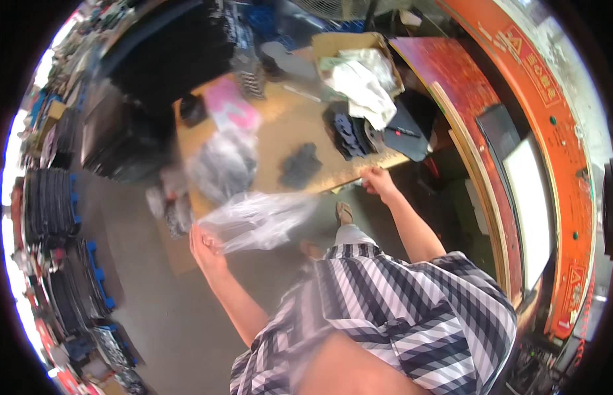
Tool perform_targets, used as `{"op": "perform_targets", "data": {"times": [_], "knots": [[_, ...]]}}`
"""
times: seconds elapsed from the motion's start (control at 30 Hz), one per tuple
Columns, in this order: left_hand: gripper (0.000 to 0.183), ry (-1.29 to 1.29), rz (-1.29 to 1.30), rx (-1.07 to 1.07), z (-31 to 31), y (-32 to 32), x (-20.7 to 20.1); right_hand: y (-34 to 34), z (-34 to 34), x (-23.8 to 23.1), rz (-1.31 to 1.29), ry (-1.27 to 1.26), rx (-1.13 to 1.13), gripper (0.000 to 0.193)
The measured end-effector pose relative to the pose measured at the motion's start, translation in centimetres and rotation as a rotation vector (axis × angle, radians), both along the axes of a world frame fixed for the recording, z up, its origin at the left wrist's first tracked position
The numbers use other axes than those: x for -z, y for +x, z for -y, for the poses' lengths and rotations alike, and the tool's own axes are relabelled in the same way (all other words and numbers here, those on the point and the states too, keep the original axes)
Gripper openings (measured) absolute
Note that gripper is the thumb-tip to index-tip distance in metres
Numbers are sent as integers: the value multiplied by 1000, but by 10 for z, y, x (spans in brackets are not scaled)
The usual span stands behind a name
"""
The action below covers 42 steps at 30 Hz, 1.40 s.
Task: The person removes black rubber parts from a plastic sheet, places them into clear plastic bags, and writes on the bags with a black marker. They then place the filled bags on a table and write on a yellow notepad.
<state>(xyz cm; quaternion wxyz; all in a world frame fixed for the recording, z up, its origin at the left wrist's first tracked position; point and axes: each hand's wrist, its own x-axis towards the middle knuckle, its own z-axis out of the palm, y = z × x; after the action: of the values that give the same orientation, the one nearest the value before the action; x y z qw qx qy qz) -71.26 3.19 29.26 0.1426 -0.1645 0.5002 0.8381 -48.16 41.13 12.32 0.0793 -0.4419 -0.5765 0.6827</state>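
My left hand (208, 247) is closed on one end of a clear plastic bag (270, 220). The bag stretches out to the right, in front of the wooden table's (280, 118) near edge, and looks blurred. My right hand (377, 182) is closed in a pinch beside the near right edge of the table; what it holds, if anything, I cannot make out. Between the hands, on the tabletop, lies a dark grey piece (301, 164). Behind the clear bag sits a blurred dark bundle in plastic (224, 166).
A carton (326, 45) with white cloth (362, 89) stands at the table's back right, near a stack of dark pieces (348, 136). Pink-and-white plastic (231, 105) lies back left. Dark stacks (50, 204) line the left; an orange beam (557, 131) runs along the right.
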Motion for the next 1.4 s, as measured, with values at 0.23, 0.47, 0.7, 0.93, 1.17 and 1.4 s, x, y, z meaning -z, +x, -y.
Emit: {"op": "perform_targets", "data": {"times": [0.23,0.47,0.7,0.93,1.17,1.4], "knots": [[20,-307,103,222,-37,33,40,-28,-78,14,410,819,125,62],[13,-499,-9,733,-130,22,46,-79,-99,-3,661,749,-63,80],[32,-708,-413,989,-194,-12,53,-83,-156,-36,681,998,-208,84],[37,-815,-640,923,-213,-37,49,-150,-139,-78,557,1256,-361,46],[33,-851,-733,924,-199,-21,33,-222,-28,-68,296,1231,-284,68],[30,-829,-658,807,-174,-32,41,-221,-34,-33,614,1135,-427,101]]}}
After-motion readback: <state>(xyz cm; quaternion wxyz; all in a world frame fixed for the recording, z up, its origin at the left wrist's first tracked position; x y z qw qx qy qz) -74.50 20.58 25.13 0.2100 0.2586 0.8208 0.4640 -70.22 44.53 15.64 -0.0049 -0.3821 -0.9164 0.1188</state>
